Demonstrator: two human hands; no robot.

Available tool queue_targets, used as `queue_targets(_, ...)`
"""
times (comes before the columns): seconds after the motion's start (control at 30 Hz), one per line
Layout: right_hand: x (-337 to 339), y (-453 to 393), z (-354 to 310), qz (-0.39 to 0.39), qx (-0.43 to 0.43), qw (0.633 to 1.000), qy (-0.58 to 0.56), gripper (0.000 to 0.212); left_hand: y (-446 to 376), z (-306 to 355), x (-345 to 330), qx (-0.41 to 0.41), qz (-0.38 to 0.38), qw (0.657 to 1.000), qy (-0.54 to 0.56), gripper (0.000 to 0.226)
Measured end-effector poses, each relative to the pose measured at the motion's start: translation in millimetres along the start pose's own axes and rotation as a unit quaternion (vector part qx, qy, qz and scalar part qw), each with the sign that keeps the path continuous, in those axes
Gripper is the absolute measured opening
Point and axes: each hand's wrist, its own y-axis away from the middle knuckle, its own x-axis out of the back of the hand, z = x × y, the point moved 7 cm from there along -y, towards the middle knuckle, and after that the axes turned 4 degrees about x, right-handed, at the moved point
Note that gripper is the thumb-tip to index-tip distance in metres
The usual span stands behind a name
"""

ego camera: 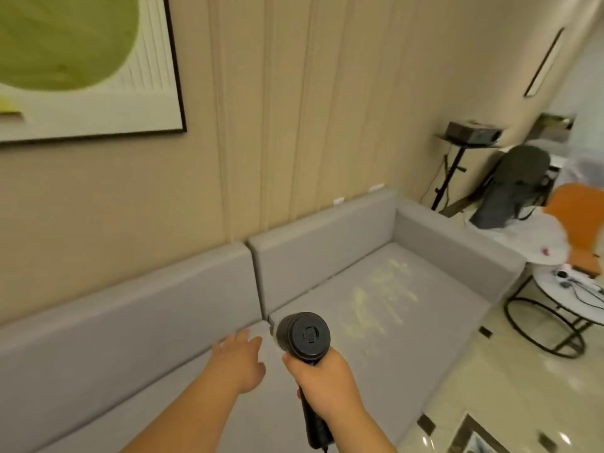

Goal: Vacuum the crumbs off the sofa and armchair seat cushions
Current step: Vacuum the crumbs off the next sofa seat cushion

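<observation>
1. On the grey sofa [327, 256] along the panelled wall we log two seat cushions; the right-hand seat cushion [408, 325] carries the work.
2. Crumbs [380, 299]: a pale yellowish scatter lying across the middle and far part of that right cushion, in loose streaks running from near-left to far-right. None can be made out on the left cushion, though blur limits what we can say.
3. Handheld vacuum [304, 338]: black, seen from its round rear end, so its long axis points away from us and slightly down toward the cushions. The nozzle is hidden behind the body; we cannot tell whether it touches the fabric.
4. Right hand [322, 384]: fingers wrapped tightly round the vacuum's handle, which runs down toward us with a cord at its near end.
5. Left hand [240, 358]: fingers spread and relaxed, holding nothing, over the left cushion just beside the seam; contact with the fabric is unclear.
6. Governing relation, in our judgement: the crumbs lie ahead and to the right of the vacuum, on the far side of it. The right hand is the nearer one and already carries the tool, so the coming move calls for a push forward and rightward along the streaks.
7. Surroundings: a framed green picture [81, 60] on the wall at left, a round side table [555, 308] at right, and an orange chair [581, 220] beyond it.
</observation>
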Motion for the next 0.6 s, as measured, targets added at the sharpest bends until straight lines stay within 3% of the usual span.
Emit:
queue_targets(0.27, 47, 45, -58, 0.063, -0.029, 0.997, -0.018, 0.032, 32, 22, 53, -0.052, -0.026, 0.996, -0.060, 0.070)
queue_targets(0.6, 69, 68, -69, 0.101, -0.030, 0.994, 0.004, 0.029, 43, 49, 59, -0.090, -0.052, 0.988, -0.116, 0.068)
